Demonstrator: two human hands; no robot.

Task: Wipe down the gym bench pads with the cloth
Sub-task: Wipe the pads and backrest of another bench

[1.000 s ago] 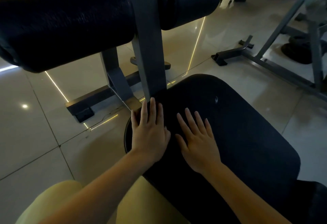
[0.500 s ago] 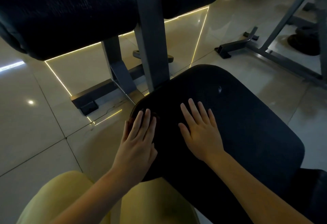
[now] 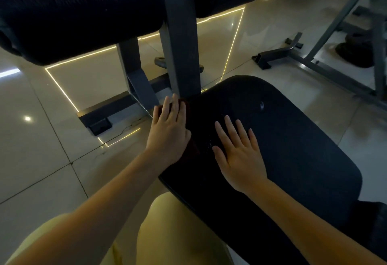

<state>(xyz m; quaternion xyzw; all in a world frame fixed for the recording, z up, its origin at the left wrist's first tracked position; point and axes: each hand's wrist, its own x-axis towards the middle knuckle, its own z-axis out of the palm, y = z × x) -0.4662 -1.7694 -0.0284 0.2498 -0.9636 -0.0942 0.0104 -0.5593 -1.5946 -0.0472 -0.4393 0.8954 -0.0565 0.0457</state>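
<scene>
Left grip [image 3: 169, 130], laid flat, presses the cloth [image 3: 188, 107] at the far-left corner of the bench pad [image 3: 297, 151]; the empty right grip [image 3: 240, 155] lies flat just right.

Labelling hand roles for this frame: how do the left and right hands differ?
The left hand lies on the dark red cloth; the right hand lies on the bare seat pad. The left hand's fingers are close together; the right hand's are spread. The left hand sits at the pad's edge by the grey post; the right hand is nearer the pad's middle. Both are flat, palm down, fingers straight.
</scene>
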